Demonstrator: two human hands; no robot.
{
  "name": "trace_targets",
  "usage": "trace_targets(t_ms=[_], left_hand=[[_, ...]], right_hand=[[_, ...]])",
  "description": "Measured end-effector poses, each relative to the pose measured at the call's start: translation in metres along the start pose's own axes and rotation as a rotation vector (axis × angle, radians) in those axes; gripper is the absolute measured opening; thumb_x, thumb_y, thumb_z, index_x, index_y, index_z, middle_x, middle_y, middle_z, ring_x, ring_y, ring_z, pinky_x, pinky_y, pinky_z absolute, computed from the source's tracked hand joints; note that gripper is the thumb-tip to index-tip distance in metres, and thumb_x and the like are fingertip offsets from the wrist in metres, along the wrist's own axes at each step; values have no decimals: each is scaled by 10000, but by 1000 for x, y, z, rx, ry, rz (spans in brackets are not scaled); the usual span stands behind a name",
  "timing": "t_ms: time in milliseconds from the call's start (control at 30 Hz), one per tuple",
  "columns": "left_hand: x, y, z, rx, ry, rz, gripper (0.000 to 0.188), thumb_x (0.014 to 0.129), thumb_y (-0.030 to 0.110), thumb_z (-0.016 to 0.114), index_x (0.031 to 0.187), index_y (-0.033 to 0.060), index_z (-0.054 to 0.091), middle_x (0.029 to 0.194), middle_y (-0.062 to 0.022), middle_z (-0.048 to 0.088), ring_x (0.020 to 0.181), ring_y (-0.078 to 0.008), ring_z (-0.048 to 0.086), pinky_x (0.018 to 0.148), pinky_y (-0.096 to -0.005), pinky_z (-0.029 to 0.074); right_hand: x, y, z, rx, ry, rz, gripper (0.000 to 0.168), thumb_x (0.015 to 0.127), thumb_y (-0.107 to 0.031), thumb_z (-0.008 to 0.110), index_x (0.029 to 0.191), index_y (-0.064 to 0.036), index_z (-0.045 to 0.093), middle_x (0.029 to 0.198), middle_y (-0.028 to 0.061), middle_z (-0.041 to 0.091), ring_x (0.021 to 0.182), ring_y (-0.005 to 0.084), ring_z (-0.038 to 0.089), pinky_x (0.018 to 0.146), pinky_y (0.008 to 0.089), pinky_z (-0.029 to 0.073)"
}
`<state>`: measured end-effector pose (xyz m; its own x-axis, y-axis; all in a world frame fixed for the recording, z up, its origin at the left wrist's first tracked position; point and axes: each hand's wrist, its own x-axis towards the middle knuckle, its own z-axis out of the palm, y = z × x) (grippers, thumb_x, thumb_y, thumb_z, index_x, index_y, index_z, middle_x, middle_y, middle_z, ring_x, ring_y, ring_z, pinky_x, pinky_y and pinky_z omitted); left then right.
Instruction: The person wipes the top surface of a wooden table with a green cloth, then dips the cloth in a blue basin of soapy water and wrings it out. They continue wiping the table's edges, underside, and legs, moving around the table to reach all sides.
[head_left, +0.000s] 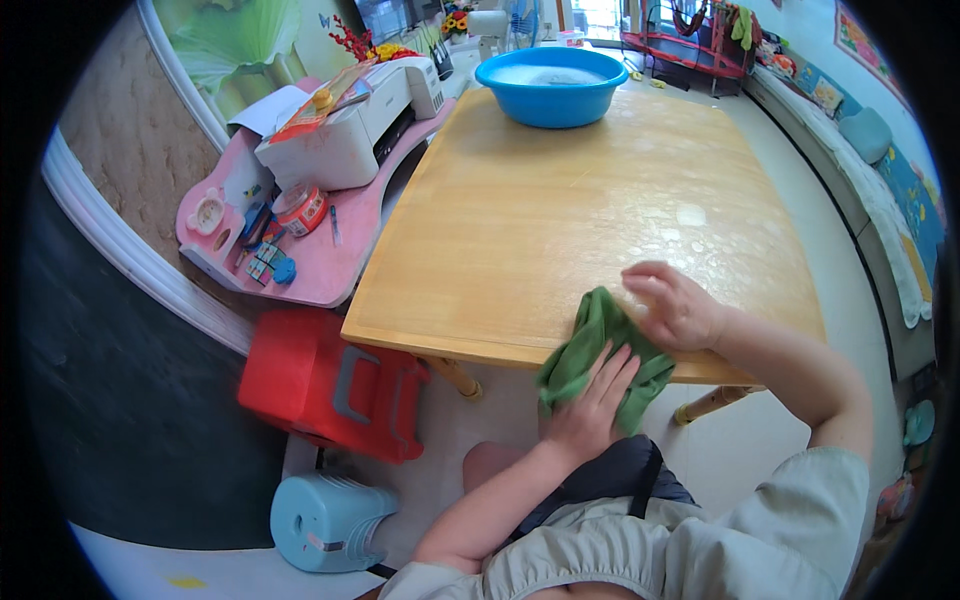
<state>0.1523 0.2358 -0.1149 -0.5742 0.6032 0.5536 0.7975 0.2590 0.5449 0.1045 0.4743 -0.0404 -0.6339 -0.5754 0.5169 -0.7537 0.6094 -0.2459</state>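
Note:
A green cloth is bunched at the near edge of a yellow wooden table, part of it hanging over the edge. My left hand lies on the cloth with its fingers spread over the folds. Just above the tabletop, right of the cloth, is my right hand, its fingers loosely bent and slightly blurred; nothing shows in it. Wet, shiny patches cover the right part of the tabletop. A blue plastic basin with whitish, foamy liquid stands at the table's far end.
Left of the table, a pink desk bears a white printer, a red-labelled plastic jar and small items. Below stand a red storage box and stacked light-blue stools. A sofa runs along the right, and a trampoline stands behind.

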Motion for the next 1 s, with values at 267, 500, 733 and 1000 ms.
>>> trace_targets(t_ms=[267,500,733,1000], left_hand=[[47,-13,-48,250,-174,197,469,794,112,591,1261,82,613,1350,-117,577,1314,-321,484,1112,-495,336],[3,-121,-199,596,-172,-310,576,812,52,565,1370,192,526,1475,-55,462,1407,-301,356,1147,-590,217],[57,-75,-111,504,-326,-170,524,867,248,579,1381,172,512,1499,-79,423,1431,-304,300,1139,-603,213],[52,-64,-86,-176,-282,165,303,855,138,582,1141,58,640,1235,-172,599,1225,-307,515,1106,-435,359]], right_hand=[[-15,-40,-7,-70,285,262,559,878,-144,559,1376,9,354,1313,233,402,1223,375,429,1047,429,373],[-24,-81,9,52,104,365,581,861,-211,628,1357,-22,391,1333,235,414,1288,415,406,1073,473,354],[38,-112,46,226,85,267,631,845,-164,657,1390,-22,374,1382,261,398,1353,421,363,1112,487,316],[58,-92,43,377,27,593,610,913,-197,562,1444,-9,329,1445,257,367,1393,384,322,1147,451,272]])
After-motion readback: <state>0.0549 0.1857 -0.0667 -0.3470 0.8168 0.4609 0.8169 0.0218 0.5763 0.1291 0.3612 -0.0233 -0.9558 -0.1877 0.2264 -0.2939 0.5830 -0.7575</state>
